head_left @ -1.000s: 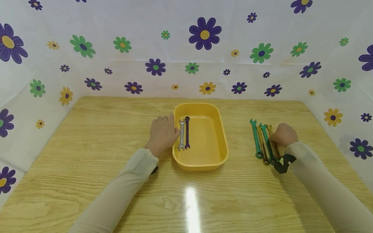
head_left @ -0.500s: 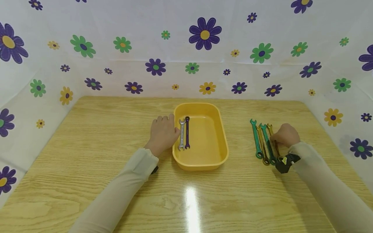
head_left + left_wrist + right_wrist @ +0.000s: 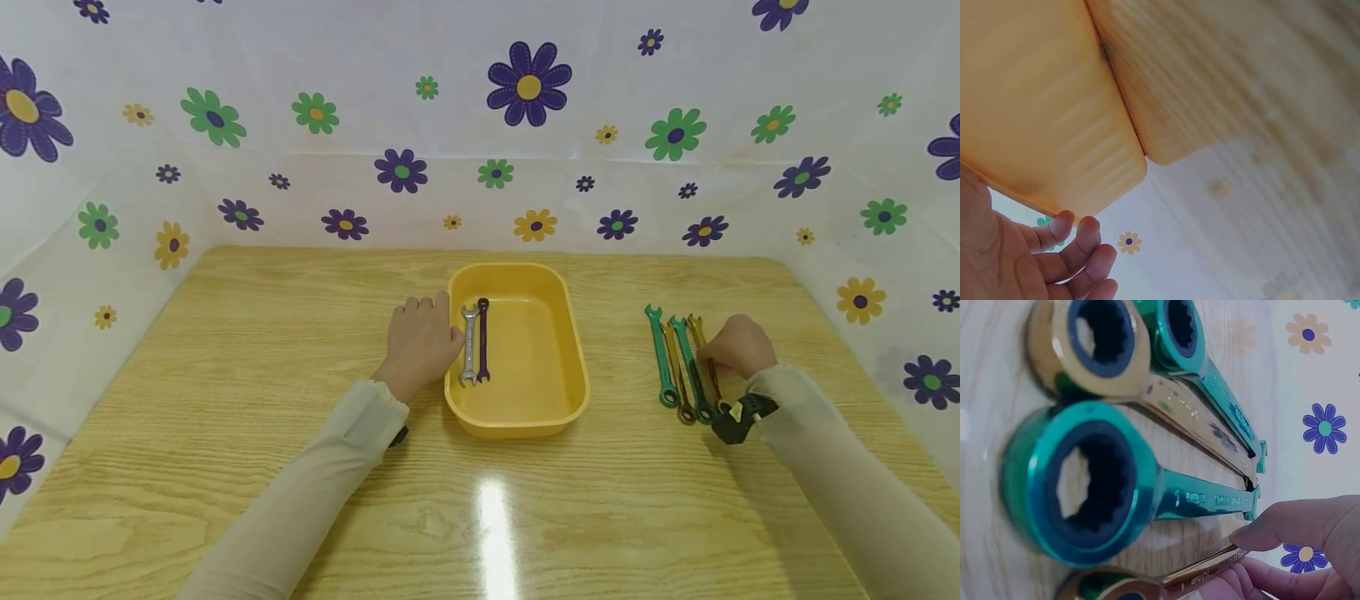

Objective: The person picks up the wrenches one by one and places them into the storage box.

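- Bench point(image 3: 225, 350): wood-grained, beneath both grips.
- Left grip point(image 3: 422, 343): thumb over the rim of the tray point(image 3: 517, 431), bent fingers outside; holding its wall.
- Tray: yellow, just right of left grip.
- Silver wrench point(image 3: 468, 346), purple wrench point(image 3: 483, 340): inside tray, side by side, near left grip's thumb.
- First green wrench point(image 3: 661, 354), first gold wrench point(image 3: 677, 371), second green wrench point(image 3: 692, 371): bench, row left of right grip point(image 3: 741, 346).
- Second gold wrench point(image 3: 1194, 575): in right grip, pinched between thumb and fingers.

Right hand point(image 3: 738, 346) shifted slightly rightward at outermost gold wrench point(image 3: 716, 383). Right cream sleeve point(image 3: 817, 442) and black wrist device point(image 3: 738, 422) swung outward, baring more of wrench's ring end. Head view dipped a touch, floral backdrop point(image 3: 450, 125) sitting slightly higher.
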Demonstrator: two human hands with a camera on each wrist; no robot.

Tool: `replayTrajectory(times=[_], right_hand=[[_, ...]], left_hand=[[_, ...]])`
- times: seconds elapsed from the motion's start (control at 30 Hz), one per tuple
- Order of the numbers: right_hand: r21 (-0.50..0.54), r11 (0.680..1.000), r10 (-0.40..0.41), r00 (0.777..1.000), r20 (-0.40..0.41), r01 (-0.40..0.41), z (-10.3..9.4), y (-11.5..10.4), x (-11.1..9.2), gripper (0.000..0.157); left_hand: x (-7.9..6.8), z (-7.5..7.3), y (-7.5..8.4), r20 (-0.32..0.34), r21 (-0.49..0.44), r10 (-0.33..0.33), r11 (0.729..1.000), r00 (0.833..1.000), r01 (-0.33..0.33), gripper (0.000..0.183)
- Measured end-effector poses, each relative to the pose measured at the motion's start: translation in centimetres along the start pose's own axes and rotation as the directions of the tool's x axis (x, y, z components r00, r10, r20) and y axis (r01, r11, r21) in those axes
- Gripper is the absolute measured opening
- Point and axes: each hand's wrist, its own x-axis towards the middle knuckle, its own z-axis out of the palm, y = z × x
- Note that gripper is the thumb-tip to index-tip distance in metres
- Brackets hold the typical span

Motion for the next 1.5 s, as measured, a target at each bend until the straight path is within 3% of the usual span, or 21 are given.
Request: replayTrajectory(times=[0.33, 0.63, 0.9, 1.5], right_hand=[[0.029, 0.999, -0.016, 1.000, 0.006, 0.015, -0.4, -0.3, -0.3, 0.018], [0.037, 0.998, -0.051, 0.999, 0.006, 0.051, -1.2, -0.2, -0.7, 0.030], [0.041, 0.996, -0.079, 0.997, -0.028, 0.080, -1.8, -0.6, -1.0, 0.029], [0.048, 0.992, -0.111, 0.990, -0.081, 0.116, -3.6, -2.8, -2.0, 0.034]], left_hand=[[0.1, -0.1, 0.0, 0.014, -0.003, -0.003, 1.000, 1.000, 0.003, 0.021], [0.1, -0.1, 0.0, 0.027, -0.008, -0.008, 1.000, 1.000, 0.008, 0.021], [0.2, 0.1, -0.1, 0.017, 0.003, -0.007, 1.000, 1.000, 0.007, 0.023], [0.1, -0.1, 0.0, 0.025, 0.006, -0.011, 1.000, 1.000, 0.010, 0.025]])
